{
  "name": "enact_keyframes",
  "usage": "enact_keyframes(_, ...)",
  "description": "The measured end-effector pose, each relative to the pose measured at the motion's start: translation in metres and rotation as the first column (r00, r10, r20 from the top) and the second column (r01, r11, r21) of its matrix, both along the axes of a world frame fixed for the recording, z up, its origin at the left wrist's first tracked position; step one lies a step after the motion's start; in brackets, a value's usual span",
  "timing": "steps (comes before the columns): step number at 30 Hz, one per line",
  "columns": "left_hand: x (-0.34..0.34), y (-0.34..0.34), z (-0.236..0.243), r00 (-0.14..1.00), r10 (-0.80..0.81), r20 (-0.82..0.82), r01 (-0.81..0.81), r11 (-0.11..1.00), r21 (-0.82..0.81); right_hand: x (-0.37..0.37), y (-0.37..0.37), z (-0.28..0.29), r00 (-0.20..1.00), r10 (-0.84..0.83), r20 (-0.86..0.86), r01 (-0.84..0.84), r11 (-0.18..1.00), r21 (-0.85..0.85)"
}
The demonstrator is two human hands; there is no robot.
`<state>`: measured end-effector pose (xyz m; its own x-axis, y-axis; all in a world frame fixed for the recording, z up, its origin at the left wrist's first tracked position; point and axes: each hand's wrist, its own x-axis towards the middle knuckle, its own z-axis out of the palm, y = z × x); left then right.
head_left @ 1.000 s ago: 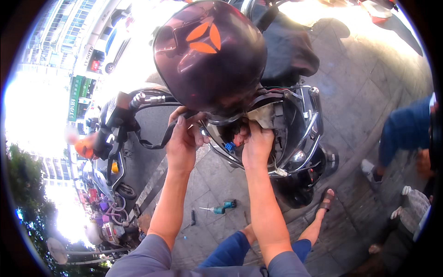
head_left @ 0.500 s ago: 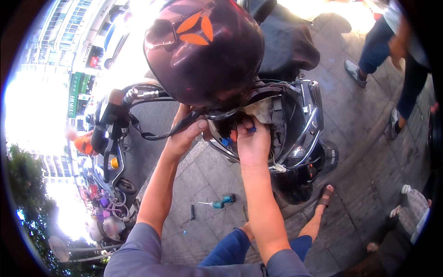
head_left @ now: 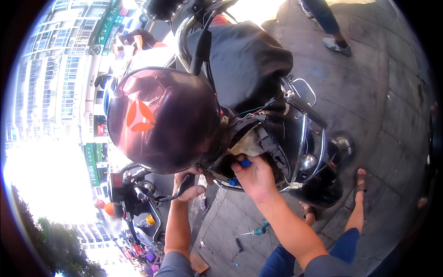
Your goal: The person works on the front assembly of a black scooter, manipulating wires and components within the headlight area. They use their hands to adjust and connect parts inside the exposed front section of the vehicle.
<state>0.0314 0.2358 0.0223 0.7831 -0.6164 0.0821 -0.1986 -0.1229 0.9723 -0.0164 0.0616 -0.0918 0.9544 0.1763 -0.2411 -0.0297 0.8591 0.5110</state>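
Note:
A dark maroon helmet with an orange emblem sits at the front of a scooter. Below its rim, my left hand is closed about a black cable, thumb on the near side, some fingers hidden behind. My right hand reaches into the scooter's opened front housing, its fingers closed on a small blue connector. Just below and left of those fingers is a second blue connector. Loose thin wires run along the housing's upper edge.
A black seat cover lies beyond the helmet. Chrome guard bars flank the housing on the right. On the paving below are a teal power screwdriver and a black tool. A passer-by's leg shows at upper right.
The view has shifted, so the helmet shows lower and further left. The reddish-orange part beside my right fingers no longer shows. Both hands stay at the same places on the scooter.

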Motion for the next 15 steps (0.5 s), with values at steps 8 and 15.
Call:
enact_keyframes(8,0.016,-0.011,0.035,0.918,-0.315,0.240,0.131,0.813,0.567,-0.004,-0.005,0.005,0.996,-0.064,0.054,0.070,0.991,-0.114)
enact_keyframes(15,0.012,-0.014,0.037,0.872,-0.432,0.229,0.239,0.785,0.571,-0.006,-0.008,0.007,0.992,-0.065,0.110,0.084,0.980,-0.181)
